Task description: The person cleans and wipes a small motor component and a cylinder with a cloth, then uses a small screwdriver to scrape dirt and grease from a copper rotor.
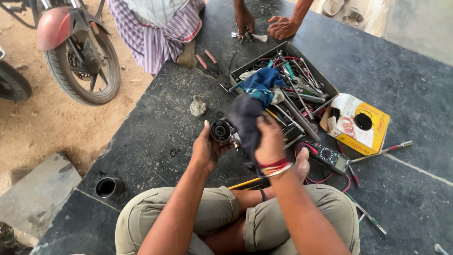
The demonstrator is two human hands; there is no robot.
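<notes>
With the left hand [206,150] clamped on a round metal part [221,130] and the right hand [270,140] gripping a dark cloth [246,118], hard wiping could likely knock the part onto the stone surface [155,127].

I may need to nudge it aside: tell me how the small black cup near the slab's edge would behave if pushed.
The black cup stands upright with its mouth open, so it would probably slide first. It looks short and round, so if tipped it would likely roll. The slab edge is close, so it might drop off.
</notes>
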